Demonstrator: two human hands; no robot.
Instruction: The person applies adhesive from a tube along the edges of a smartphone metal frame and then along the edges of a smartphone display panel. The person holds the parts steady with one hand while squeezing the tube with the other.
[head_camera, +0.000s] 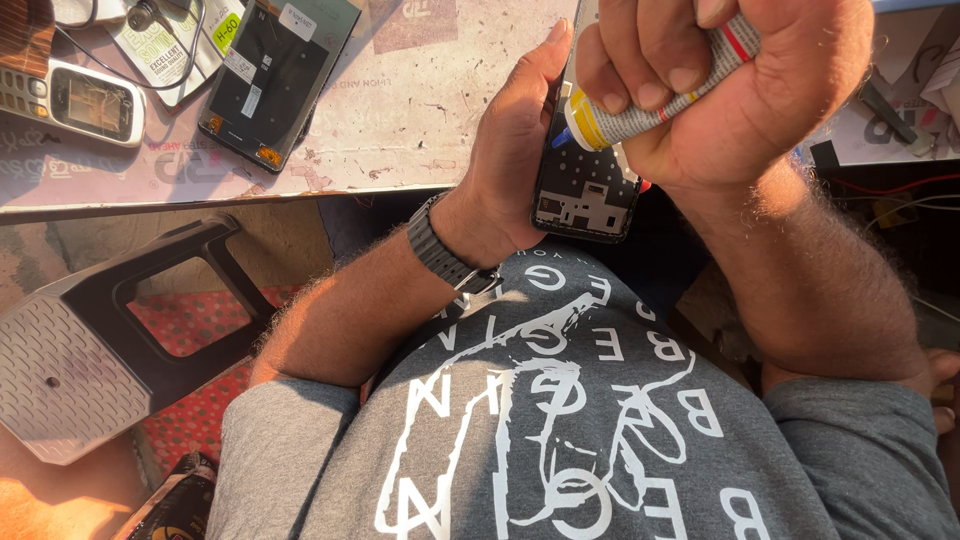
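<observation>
My left hand (510, 150) holds an opened phone (585, 195) upright by its edge, its bare inner frame facing me. A dark watch sits on that wrist. My right hand (740, 90) is closed in a fist around a small glue tube (640, 115) with a yellow collar. The tube's blue tip touches the left edge of the phone frame. Both hands are raised above my lap, just in front of the table edge.
On the worn table (400, 120) lie a dark phone back panel (275, 75), an old keypad phone (75, 100) and a cable with packets. A black-and-grey plastic stool (110, 340) stands at lower left. Wires and small tools lie at far right.
</observation>
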